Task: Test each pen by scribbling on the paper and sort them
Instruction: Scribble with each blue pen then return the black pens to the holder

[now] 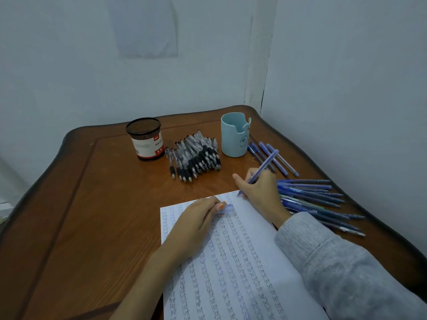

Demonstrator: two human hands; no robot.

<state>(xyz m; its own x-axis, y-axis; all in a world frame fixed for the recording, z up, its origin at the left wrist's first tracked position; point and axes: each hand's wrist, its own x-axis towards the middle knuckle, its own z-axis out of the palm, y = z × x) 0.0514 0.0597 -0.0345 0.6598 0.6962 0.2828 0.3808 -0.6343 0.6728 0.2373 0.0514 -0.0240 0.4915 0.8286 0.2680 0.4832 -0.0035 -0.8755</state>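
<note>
Right hand (258, 192) is clamped on a blue pen (266, 163) in a writing grip; tip is set at the far edge of the paper (242, 262), barrel is tilted up and away to the right; whether ink is being laid down cannot be told. Left hand (194, 225) is laid palm-down on the paper's upper left part; a translucent blue pen cap (227, 207) is pinched at its fingertips. Hands are held apart, both over the far end of the sheet. The paper is filled with columns of small scribbled marks and is laid on a brown wooden table (92, 204). At the far side a black mesh holder (145, 139) is stood upright; just right of it a pile of clear black-grip pens (196, 158) is heaped on the table; next right a light blue cup (234, 135) is stood upright. A few blue pens (282, 160) are laid just right of the cup; a larger spread of blue pens (312, 199) is fanned out beside the right wrist. Right forearm is covered by a grey sleeve (335, 262); left forearm is bare.
</note>
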